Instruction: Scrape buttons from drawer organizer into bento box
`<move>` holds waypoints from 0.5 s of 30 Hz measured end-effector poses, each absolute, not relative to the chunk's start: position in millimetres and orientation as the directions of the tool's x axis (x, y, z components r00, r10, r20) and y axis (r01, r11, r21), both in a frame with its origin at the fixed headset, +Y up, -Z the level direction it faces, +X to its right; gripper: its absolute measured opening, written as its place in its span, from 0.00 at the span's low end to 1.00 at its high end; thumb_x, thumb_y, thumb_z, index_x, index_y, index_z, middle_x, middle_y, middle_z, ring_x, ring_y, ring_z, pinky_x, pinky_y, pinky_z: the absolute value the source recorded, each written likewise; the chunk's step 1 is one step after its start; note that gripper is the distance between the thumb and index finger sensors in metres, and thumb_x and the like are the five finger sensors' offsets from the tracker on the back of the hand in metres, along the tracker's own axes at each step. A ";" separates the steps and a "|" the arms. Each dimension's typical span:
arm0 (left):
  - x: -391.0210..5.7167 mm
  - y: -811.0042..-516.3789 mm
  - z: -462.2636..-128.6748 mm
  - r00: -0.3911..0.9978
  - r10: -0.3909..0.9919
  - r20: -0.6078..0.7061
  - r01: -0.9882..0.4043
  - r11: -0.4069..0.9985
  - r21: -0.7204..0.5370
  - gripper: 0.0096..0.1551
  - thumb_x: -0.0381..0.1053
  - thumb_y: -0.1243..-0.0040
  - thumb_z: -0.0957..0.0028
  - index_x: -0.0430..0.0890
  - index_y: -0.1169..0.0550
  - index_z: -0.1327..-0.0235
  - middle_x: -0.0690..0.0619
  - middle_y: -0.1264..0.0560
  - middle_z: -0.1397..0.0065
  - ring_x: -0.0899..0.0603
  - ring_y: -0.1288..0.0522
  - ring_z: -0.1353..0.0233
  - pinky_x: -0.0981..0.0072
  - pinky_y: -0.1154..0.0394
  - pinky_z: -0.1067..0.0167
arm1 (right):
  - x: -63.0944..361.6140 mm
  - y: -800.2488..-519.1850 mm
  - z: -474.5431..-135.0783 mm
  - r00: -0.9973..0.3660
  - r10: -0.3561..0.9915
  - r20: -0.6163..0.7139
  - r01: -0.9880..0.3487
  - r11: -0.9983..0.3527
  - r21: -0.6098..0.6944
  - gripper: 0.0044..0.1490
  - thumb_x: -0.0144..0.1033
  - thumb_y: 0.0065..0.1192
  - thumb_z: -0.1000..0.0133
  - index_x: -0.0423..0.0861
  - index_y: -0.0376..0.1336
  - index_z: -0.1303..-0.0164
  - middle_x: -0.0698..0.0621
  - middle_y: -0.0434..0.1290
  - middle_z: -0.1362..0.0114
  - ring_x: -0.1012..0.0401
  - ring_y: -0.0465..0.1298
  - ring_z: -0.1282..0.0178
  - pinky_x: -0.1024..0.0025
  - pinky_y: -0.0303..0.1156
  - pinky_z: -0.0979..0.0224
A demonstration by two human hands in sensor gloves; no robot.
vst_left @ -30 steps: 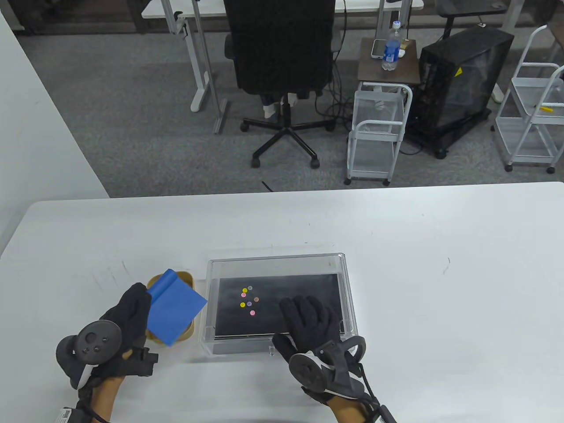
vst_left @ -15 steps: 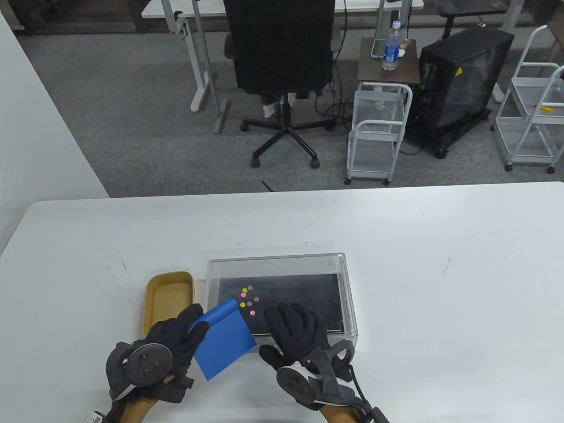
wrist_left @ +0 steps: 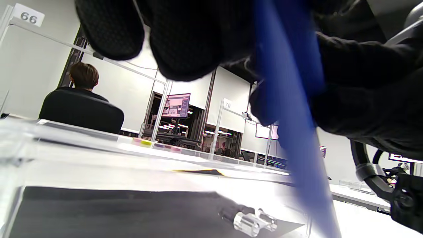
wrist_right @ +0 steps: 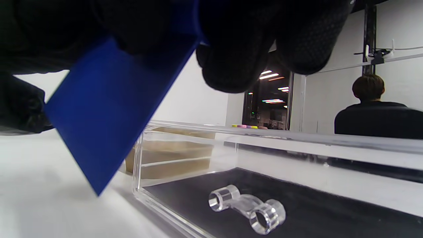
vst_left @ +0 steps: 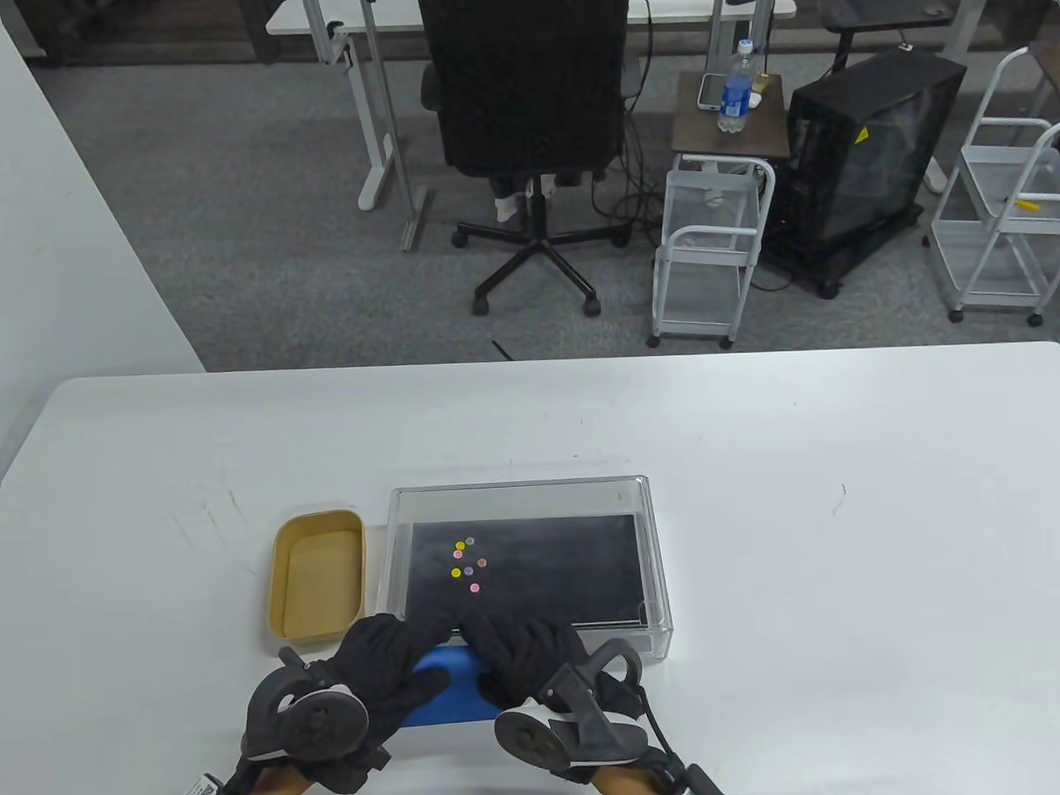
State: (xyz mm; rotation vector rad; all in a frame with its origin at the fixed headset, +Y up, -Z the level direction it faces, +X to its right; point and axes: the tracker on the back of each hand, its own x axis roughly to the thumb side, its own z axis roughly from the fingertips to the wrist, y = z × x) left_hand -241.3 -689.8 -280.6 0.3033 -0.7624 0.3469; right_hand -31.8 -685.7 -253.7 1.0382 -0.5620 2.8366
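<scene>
A clear drawer organizer point(vst_left: 654, 538) with a black liner holds several small coloured buttons point(vst_left: 466, 563) at its left middle. An empty tan bento box point(vst_left: 319, 575) stands against its left side. My left hand point(vst_left: 406, 658) and right hand point(vst_left: 505, 650) meet just in front of the organizer's near wall. Both hold a blue scraper point(vst_left: 451, 696) between them, low over the table. In the right wrist view the scraper point(wrist_right: 112, 109) hangs from the fingers with a corner pointing down, near the organizer's point(wrist_right: 297, 138) corner. In the left wrist view the scraper point(wrist_left: 290, 99) runs edge-on between the two hands.
The organizer's clear handle point(wrist_right: 246, 206) sticks out of its near wall. The white table point(vst_left: 828, 497) stretches to the right and far side. An office chair point(vst_left: 530, 124) and carts stand on the floor beyond the far edge.
My left hand carried the blue scraper from over the bento box rightward and toward me. My right hand left the organizer, drew back and met it on the scraper.
</scene>
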 end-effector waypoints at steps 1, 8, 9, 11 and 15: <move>-242.1 -690.6 -281.8 0.673 0.206 0.711 -0.420 0.897 0.137 0.41 0.69 0.57 0.43 0.47 0.36 0.22 0.57 0.20 0.46 0.49 0.18 0.43 0.41 0.27 0.33 | -31.8 -685.4 -253.3 -0.768 -0.065 0.637 -0.189 -0.928 -0.322 0.44 0.48 0.62 0.44 0.45 0.50 0.21 0.50 0.72 0.28 0.63 0.82 0.46 0.52 0.77 0.31; -249.2 -691.5 -286.0 0.707 0.217 0.673 -0.427 0.890 0.162 0.44 0.68 0.59 0.41 0.44 0.41 0.18 0.53 0.24 0.32 0.43 0.20 0.34 0.40 0.27 0.33 | -28.7 -684.0 -253.6 -0.782 -0.079 0.618 -0.202 -0.906 -0.371 0.43 0.48 0.62 0.45 0.46 0.52 0.22 0.52 0.75 0.31 0.65 0.83 0.51 0.52 0.78 0.31; -251.6 -691.4 -287.0 0.717 0.216 0.662 -0.427 0.888 0.173 0.45 0.68 0.59 0.41 0.44 0.42 0.17 0.52 0.25 0.31 0.42 0.21 0.33 0.40 0.28 0.33 | -26.3 -683.1 -254.6 -0.790 -0.075 0.609 -0.204 -0.904 -0.376 0.42 0.48 0.62 0.45 0.46 0.52 0.23 0.52 0.75 0.31 0.65 0.83 0.51 0.52 0.78 0.31; -255.5 -691.3 -289.4 0.738 0.215 0.639 -0.426 0.884 0.195 0.44 0.67 0.60 0.40 0.43 0.43 0.17 0.50 0.26 0.29 0.41 0.21 0.32 0.39 0.28 0.33 | -21.3 -682.0 -257.3 -0.804 -0.059 0.592 -0.212 -0.901 -0.378 0.42 0.48 0.62 0.45 0.46 0.53 0.23 0.51 0.75 0.32 0.66 0.83 0.52 0.52 0.78 0.32; -260.8 -693.3 -293.8 0.769 0.205 0.605 -0.407 0.887 0.217 0.44 0.67 0.60 0.40 0.42 0.43 0.17 0.48 0.26 0.29 0.40 0.21 0.32 0.39 0.28 0.33 | -7.4 -679.3 -264.3 -0.843 -0.022 0.537 -0.226 -0.893 -0.390 0.43 0.48 0.62 0.44 0.44 0.53 0.23 0.49 0.77 0.34 0.66 0.83 0.55 0.52 0.79 0.33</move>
